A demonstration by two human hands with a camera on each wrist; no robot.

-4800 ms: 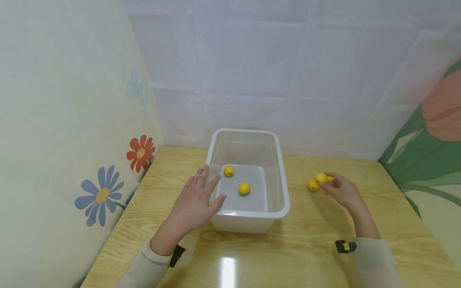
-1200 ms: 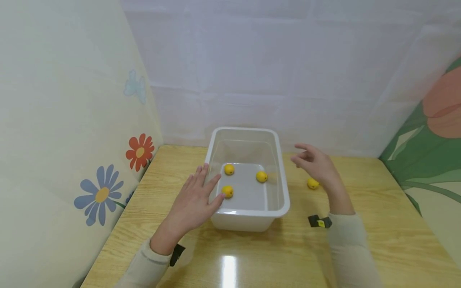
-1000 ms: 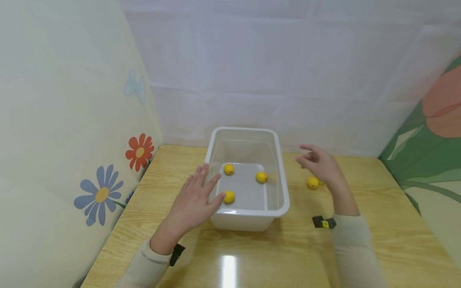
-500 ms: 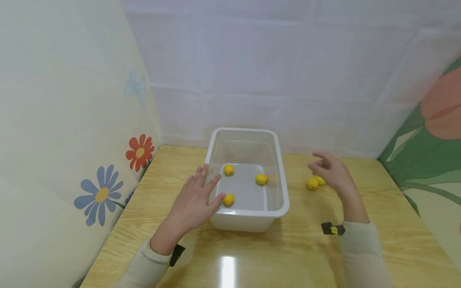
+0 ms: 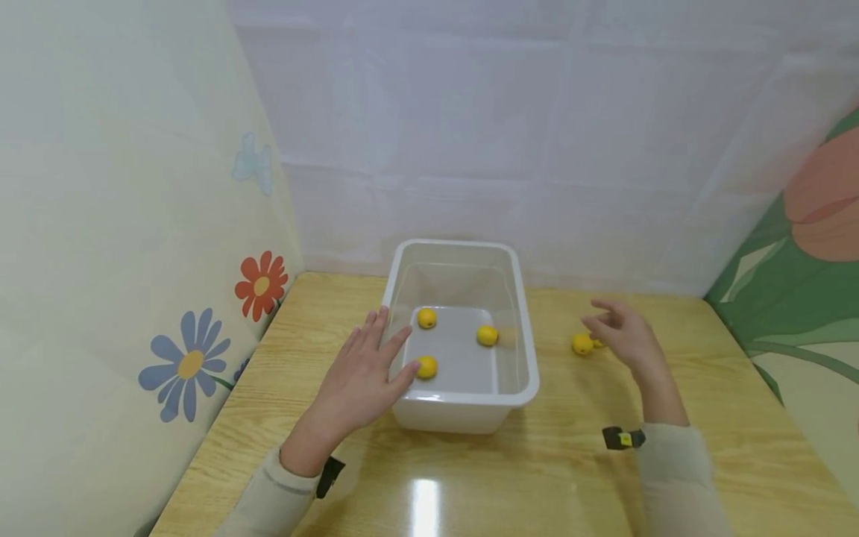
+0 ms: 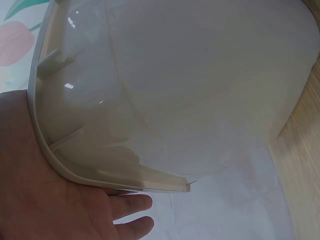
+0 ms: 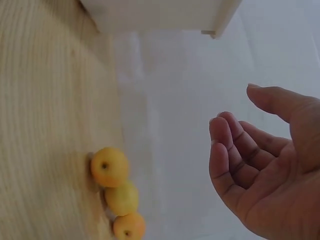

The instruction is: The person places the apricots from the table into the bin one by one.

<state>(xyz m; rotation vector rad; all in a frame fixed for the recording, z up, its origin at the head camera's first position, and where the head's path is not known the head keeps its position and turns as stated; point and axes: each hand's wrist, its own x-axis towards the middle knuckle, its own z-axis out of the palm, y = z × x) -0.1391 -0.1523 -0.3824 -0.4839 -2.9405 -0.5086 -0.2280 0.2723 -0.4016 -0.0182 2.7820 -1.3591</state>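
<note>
In the head view my left hand [image 5: 362,380] rests, fingers spread and straight, on the left rim of a white plastic bin [image 5: 463,398]. The left wrist view has the palm against the bin's rim [image 6: 65,172]. Three small yellow fruits like lemons lie on the bin floor: one at the back left [image 5: 426,318], one at the right [image 5: 487,335], one near my left thumb [image 5: 427,367]. My right hand [image 5: 627,339] hovers, empty and with loosely bent fingers, above a row of three more such fruits [image 7: 121,198] on the table. In the head view it partly hides them.
The wooden table [image 5: 550,477] ends at a white cloth backdrop [image 5: 470,134]. A flower-printed panel [image 5: 191,364] borders the left side, and a printed panel [image 5: 805,298] the right. Dark camera straps sit at both wrists.
Earlier the right hand pinched a fruit on the table; the bin then held two fruits and now holds three. The right hand has since moved back right, over the row. The left hand stays put.
</note>
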